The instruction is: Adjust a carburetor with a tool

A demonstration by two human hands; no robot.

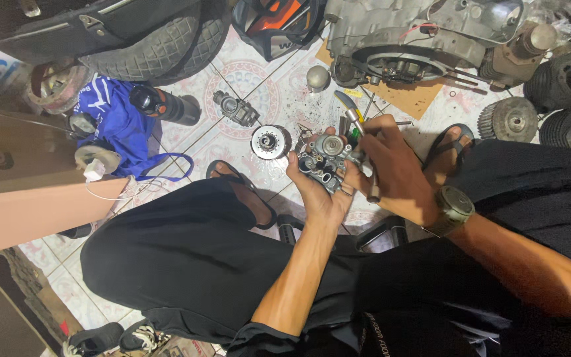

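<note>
We grip the metal part (325,162) tight in our left hand (315,188); our right hand (394,168) squeezes a tool (358,129) just above, which could slip off.

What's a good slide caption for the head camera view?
Left hand cradles a metal carburetor while the right hand works a tool on it.

The person wears black trousers (186,258), black flip-flop sandals (454,142) and a dark round wristwatch (455,203).
</note>
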